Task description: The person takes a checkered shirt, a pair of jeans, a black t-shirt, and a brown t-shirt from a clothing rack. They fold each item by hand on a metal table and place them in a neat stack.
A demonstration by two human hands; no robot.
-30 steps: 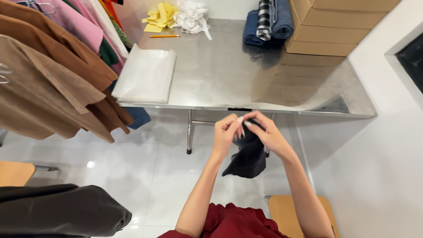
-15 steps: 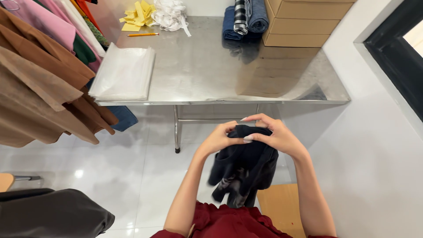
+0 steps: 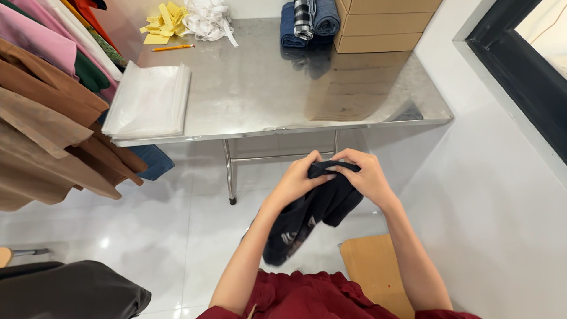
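Both my hands hold a dark navy garment [image 3: 313, 215] in the air, in front of my body and below the front edge of a steel table [image 3: 266, 82]. My left hand [image 3: 297, 182] grips the cloth's upper left part. My right hand [image 3: 365, 175] pinches its top edge from the right. The rest of the garment hangs bunched down toward my red top, with a pale printed patch showing near its lower end.
On the table lie a stack of clear plastic bags [image 3: 147, 103], yellow paper slips [image 3: 160, 22], a pencil [image 3: 172, 48], white cloth [image 3: 207, 18], folded jeans [image 3: 310, 20] and cardboard boxes [image 3: 384, 23]. Brown and pink clothes [image 3: 47, 118] hang at the left. A wooden stool [image 3: 375, 272] stands by my right arm.
The garment has come up higher and closer to the table edge, and both hands have shifted their hold along its top edge. The view has tipped slightly.
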